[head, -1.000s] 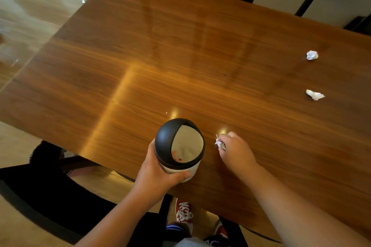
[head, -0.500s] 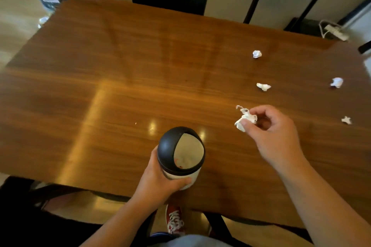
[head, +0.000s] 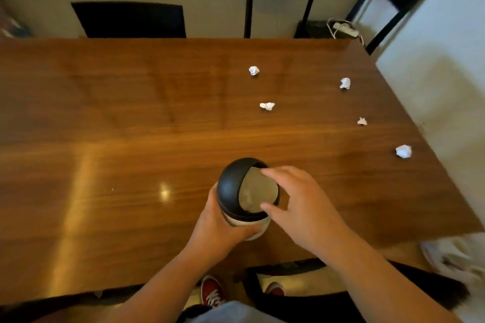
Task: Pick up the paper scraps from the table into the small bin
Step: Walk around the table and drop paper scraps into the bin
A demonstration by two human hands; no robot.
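The small bin (head: 231,189), white with a black domed lid and a grey swing flap, stands near the table's front edge. My left hand (head: 217,228) grips its body from the near side. My right hand (head: 296,204) hovers at the flap with spread fingers and no scrap visible in it. Several crumpled white paper scraps lie on the table's right half: one far (head: 254,70), one in the middle (head: 267,105), one far right (head: 345,83), a tiny one (head: 362,121), and a bigger ball (head: 403,151) near the right edge.
The wooden table (head: 118,139) fills most of the view. Dark chairs (head: 128,19) stand along the far side and one chair (head: 288,288) is at my near side. A power strip (head: 345,29) lies on the floor beyond the far right corner.
My right hand carried a paper scrap from the table to the bin's flap and the scrap is no longer visible. My view shifted right, revealing more scraps.
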